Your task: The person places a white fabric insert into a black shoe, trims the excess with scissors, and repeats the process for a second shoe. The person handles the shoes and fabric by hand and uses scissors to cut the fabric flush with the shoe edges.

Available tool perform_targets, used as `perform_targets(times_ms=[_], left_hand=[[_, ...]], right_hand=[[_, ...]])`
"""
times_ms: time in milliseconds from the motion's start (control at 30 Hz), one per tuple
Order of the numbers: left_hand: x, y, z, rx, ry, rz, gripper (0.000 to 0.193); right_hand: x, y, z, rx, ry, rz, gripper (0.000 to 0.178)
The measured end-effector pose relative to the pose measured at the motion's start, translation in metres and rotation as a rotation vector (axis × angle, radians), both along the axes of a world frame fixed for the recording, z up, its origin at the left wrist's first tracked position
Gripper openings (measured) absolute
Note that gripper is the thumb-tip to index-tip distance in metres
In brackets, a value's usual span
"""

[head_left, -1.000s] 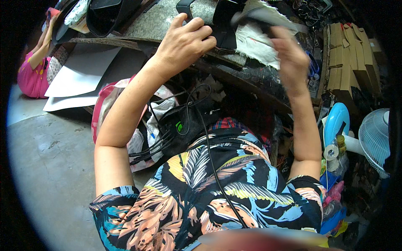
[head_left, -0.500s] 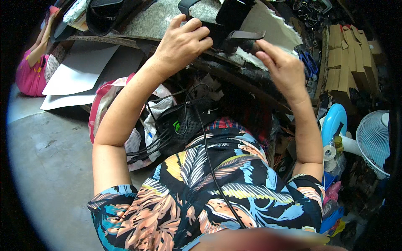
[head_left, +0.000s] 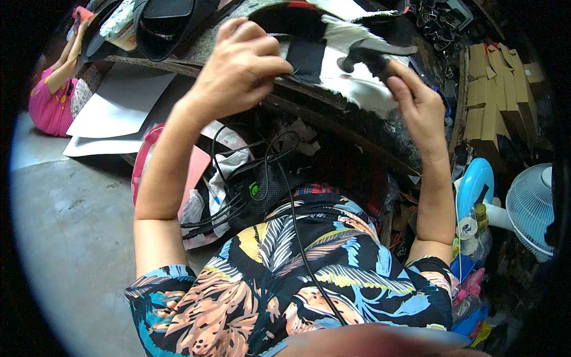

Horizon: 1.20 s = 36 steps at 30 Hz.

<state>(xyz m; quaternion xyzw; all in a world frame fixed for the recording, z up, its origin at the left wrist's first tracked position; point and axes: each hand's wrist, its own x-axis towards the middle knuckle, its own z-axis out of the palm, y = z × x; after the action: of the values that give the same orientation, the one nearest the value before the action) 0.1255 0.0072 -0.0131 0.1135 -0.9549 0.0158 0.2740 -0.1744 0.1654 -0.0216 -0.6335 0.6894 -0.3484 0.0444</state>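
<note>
In my right hand (head_left: 419,101) is a hammer (head_left: 369,58), gripped by the handle close to its dark head. The hammer head hovers over a white, ragged-edged sheet (head_left: 351,77) on the worktable. My left hand (head_left: 238,71) has its fingers curled in, and its fingertips meet the edge of a black flat piece (head_left: 306,59). Whatever lies between those fingers is hidden. Behind that piece, a curved black strap-like part (head_left: 288,19) lies on the table.
A black slide sandal (head_left: 163,27) stands on the table at far left, above white sheets (head_left: 116,101). Another person (head_left: 56,98) in pink is beyond. Cardboard pieces (head_left: 496,95) and a white fan (head_left: 529,205) are at right. Cables and a bag (head_left: 253,184) are before me.
My left hand has moved left and slightly nearer. My right hand has shifted a little right and down, and the hammer head has turned. The black pieces have shifted, baring more white sheet.
</note>
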Motion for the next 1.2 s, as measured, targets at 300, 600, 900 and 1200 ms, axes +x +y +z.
perform_targets(times_ms=[300,600,900,1200], left_hand=[[0.012,-0.023,0.025,-0.074,-0.082,0.179,0.036],[-0.007,-0.039,0.025,0.043,0.022,-0.106,0.018],[-0.003,-0.047,0.054,0.901,0.264,-0.249,0.037],[-0.091,-0.012,-0.008,-0.311,-0.484,0.093,0.022]], right_hand=[[0.013,-0.020,-0.011,0.172,0.271,-0.179,0.033],[0.014,-0.017,0.014,0.180,0.254,-0.094,0.033],[0.016,-0.049,-0.018,-0.026,0.338,-0.135,0.035],[-0.005,-0.017,-0.021,-0.102,0.349,-0.242,0.033]])
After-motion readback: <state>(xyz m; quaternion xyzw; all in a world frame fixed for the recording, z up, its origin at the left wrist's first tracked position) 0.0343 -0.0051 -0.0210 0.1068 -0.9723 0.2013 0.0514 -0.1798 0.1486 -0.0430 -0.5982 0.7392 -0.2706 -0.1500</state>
